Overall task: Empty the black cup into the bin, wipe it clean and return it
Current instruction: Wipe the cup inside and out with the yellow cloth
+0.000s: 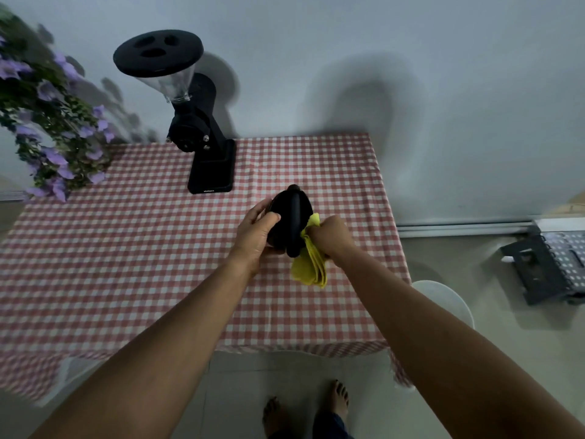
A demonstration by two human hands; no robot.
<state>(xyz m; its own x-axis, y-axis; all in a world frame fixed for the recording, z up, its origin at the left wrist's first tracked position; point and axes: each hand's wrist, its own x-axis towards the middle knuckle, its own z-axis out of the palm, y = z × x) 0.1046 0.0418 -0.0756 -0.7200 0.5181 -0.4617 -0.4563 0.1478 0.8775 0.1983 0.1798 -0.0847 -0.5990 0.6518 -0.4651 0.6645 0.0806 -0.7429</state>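
The black cup (292, 217) is held above the checked table, tipped on its side with its handle facing up towards me. My left hand (256, 236) grips the cup's left side. My right hand (330, 237) is closed on a folded yellow cloth (311, 264), pressed against the cup's right side; the cloth's loose end hangs down below my fist. The cup's mouth faces right and is hidden by the cloth and my hand.
A black coffee grinder (202, 134) with a clear hopper stands at the table's back. Purple flowers (53, 128) fill the back left corner. A white bin (449, 299) sits on the floor right of the table (126, 248); a dark folding stool (550, 267) lies further right.
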